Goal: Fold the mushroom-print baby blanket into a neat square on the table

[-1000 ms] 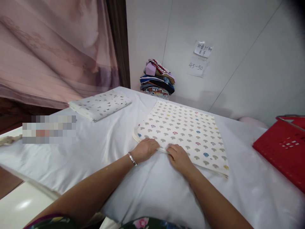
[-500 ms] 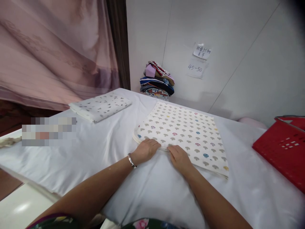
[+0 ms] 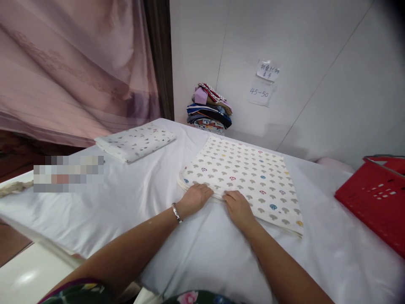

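Note:
A folded cream cloth [image 3: 249, 177] with a print of grey and coloured mushrooms lies flat on the white-covered table [image 3: 142, 202]. Its near edge shows several layers. My left hand [image 3: 196, 199], with a silver bracelet at the wrist, pinches that edge left of its middle. A short gap to the right, my right hand [image 3: 238, 211] grips the same edge, fingertips on top. Both thumbs are mostly hidden. Left of the mushroom cloth, a second folded white cloth [image 3: 136, 142] with small dark marks rests farther back, apart from my hands.
A red plastic basket [image 3: 373, 190] stands at the right side. Behind the table's far edge rises a stack of folded fabrics [image 3: 209, 107] against the wall. A pink curtain [image 3: 79, 67] hangs at the left. Handwritten paper notes [image 3: 264, 82] are stuck to the wall. One patch at left is pixelated.
Both hands stay at the near edge of the mushroom cloth, which lies practically unmoved. The view has shifted very slightly.

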